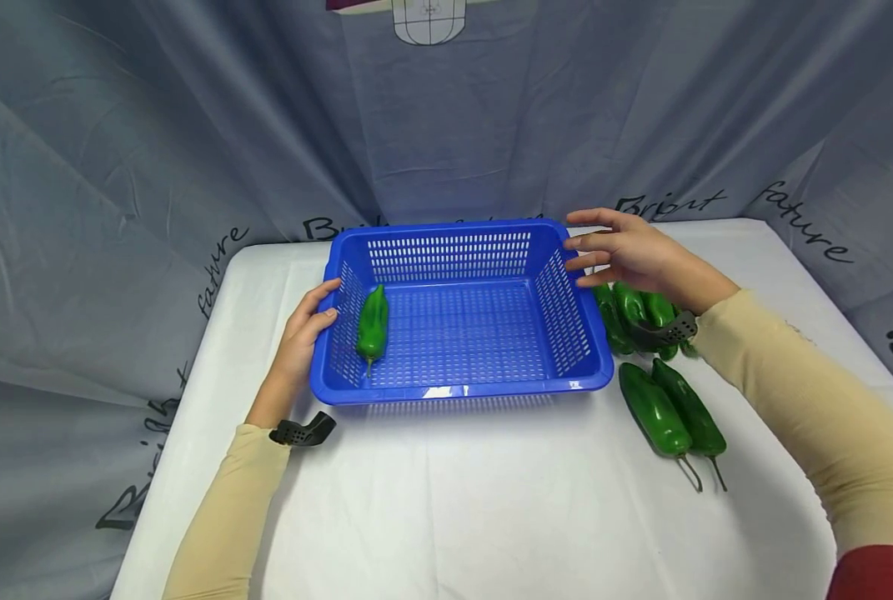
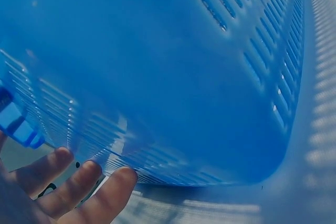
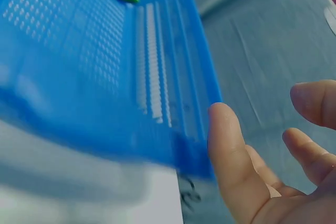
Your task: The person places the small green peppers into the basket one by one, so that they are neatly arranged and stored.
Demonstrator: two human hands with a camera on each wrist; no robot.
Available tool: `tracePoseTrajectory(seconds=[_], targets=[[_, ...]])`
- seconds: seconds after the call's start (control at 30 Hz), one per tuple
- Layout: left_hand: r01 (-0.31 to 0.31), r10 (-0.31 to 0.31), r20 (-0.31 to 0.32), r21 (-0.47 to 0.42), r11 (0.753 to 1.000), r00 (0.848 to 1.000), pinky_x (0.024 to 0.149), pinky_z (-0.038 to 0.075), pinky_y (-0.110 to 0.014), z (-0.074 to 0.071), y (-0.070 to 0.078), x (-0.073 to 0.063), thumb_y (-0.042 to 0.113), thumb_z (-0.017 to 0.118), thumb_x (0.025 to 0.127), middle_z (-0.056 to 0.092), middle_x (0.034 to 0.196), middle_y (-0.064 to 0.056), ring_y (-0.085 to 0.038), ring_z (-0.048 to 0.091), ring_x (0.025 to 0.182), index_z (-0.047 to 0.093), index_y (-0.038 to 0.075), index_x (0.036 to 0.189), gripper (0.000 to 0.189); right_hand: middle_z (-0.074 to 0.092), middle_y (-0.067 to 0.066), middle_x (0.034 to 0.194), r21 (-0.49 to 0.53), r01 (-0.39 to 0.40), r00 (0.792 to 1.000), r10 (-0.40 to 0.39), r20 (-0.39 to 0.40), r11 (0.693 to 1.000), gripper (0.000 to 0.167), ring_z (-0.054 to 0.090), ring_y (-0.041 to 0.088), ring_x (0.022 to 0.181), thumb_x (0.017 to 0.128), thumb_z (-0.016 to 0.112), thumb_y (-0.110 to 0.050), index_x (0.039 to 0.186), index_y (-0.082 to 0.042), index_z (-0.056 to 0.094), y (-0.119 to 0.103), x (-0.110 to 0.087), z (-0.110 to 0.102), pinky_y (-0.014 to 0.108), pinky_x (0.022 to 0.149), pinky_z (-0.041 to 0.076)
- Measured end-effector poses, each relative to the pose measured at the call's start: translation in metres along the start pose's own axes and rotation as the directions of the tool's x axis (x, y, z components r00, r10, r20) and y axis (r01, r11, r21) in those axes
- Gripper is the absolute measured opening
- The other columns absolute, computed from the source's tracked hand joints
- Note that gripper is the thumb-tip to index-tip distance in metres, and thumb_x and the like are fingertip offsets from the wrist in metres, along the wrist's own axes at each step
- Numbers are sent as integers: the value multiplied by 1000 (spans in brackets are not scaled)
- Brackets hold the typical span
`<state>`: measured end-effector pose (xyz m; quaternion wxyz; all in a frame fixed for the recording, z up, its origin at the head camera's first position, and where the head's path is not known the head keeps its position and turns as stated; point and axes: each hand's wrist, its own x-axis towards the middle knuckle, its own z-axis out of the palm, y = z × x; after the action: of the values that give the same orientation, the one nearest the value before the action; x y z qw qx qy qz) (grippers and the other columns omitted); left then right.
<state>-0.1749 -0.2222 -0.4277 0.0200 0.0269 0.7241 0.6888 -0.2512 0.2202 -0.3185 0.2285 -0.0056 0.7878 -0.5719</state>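
A blue plastic basket (image 1: 454,392) with slotted walls sits at the middle of the table. One long green pepper (image 1: 372,325) lies inside along its left wall, stem toward the front. My left hand (image 1: 296,346) holds the left rim, with the thumb over the edge; in the left wrist view its fingers (image 2: 118,190) are along the outer wall. Beside the right rim, my right hand (image 1: 634,254) has its fingers spread and holds nothing. In the right wrist view its thumb (image 3: 228,150) is right at the basket's corner.
Two green peppers, a wide one (image 1: 652,408) and a slimmer one (image 1: 689,408), lie right of the basket. Several more peppers (image 1: 629,304) are partly hidden under my right hand and wrist. A grey curtain (image 1: 446,125) hangs behind the white table (image 1: 431,500).
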Motion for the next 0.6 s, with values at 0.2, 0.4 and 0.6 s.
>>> tracePoseTrajectory(seconds=[0.2,0.4,0.6], targets=[[12,-12,-1,2,1000,1000,125,27,-54,0,-1,-1,10,37,105,27,168,-10,-32,33,150,36,8,156,50,60,-11,121,12,-22,998,23,-56,1000,66,72,4,95,105,56,-30,160,-18,22,20,-11,-40,31,81,62],[15,-15,-3,-2,1000,1000,125,26,-55,-2,-2,-2,10,36,106,26,168,-11,-32,32,151,36,9,156,50,67,-22,102,123,-38,996,48,-76,992,66,72,4,91,104,57,-25,160,-23,21,39,-21,-75,27,77,62],[10,-10,1,-10,1000,1000,125,27,-55,-1,-1,-3,10,36,106,27,167,-11,-32,33,149,36,8,156,50,71,-15,100,303,-25,995,52,-81,953,58,73,9,89,105,55,-15,154,-29,27,62,-34,-105,28,75,62]])
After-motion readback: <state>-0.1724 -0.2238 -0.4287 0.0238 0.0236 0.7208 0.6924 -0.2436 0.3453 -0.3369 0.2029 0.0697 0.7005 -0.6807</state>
